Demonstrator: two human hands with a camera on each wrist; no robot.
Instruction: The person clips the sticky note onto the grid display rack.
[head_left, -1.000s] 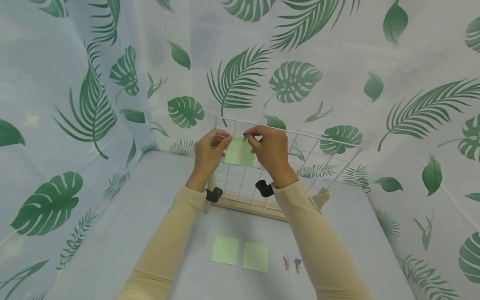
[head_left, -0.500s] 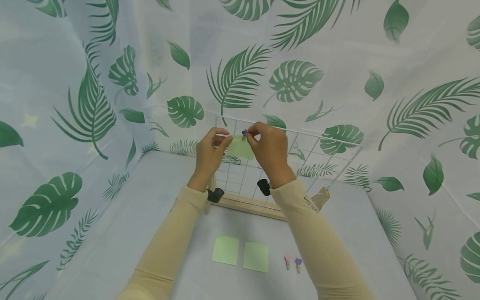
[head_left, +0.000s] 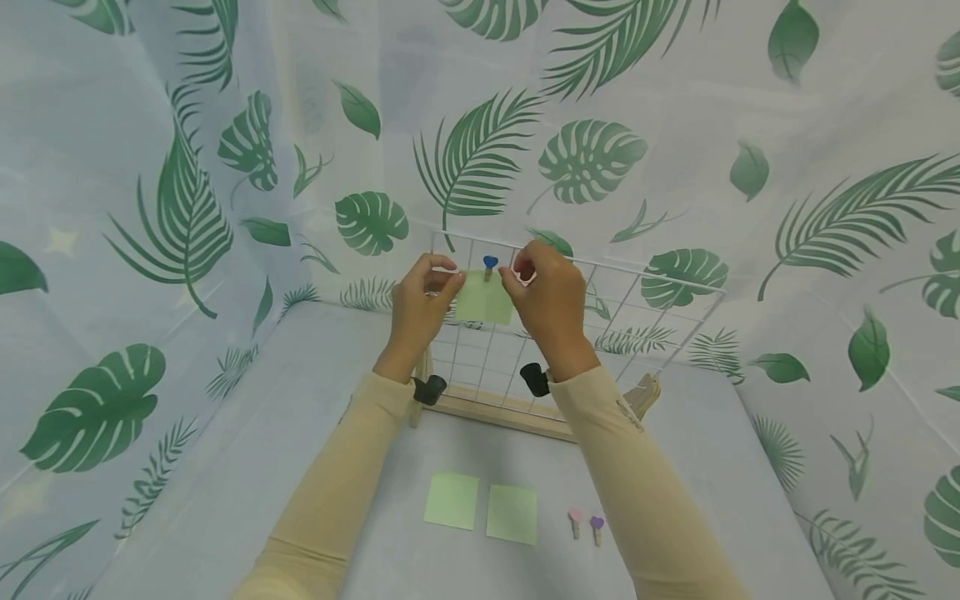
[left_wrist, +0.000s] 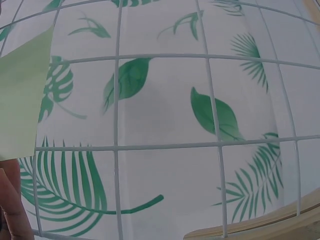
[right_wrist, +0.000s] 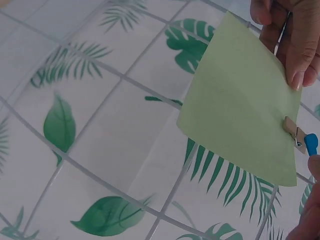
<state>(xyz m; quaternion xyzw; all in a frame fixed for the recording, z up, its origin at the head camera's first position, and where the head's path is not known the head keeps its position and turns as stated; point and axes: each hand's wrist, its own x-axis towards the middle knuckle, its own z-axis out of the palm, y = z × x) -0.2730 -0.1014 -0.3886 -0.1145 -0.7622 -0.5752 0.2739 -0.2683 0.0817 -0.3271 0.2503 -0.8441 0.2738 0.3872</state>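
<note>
A pale green square paper note (head_left: 483, 302) is up against the white wire grid (head_left: 641, 275). My left hand (head_left: 418, 307) pinches its upper left corner between thumb and fingers. A small wooden clothespin with a blue heart (head_left: 490, 263) grips the note's top edge; the right wrist view shows the clothespin (right_wrist: 295, 134) from close by. Just right of it, my right hand (head_left: 553, 300) has its fingers bent and holds nothing, thumb tip near the note's upper right corner. Only part of the note (left_wrist: 22, 100) appears in the left wrist view.
Two more green notes (head_left: 452, 501) (head_left: 512, 514) lie side by side on the pale table. Right of them are a pink heart clothespin (head_left: 575, 523) and a purple one (head_left: 597, 530). The grid stands in a wooden base (head_left: 502, 415). Leaf-patterned cloth (head_left: 660, 100) hangs behind.
The right fingers have let go of the blue heart clothespin and drawn slightly right. The note tilted briefly, then came back to hang flatter. The left hand has hardly moved.
</note>
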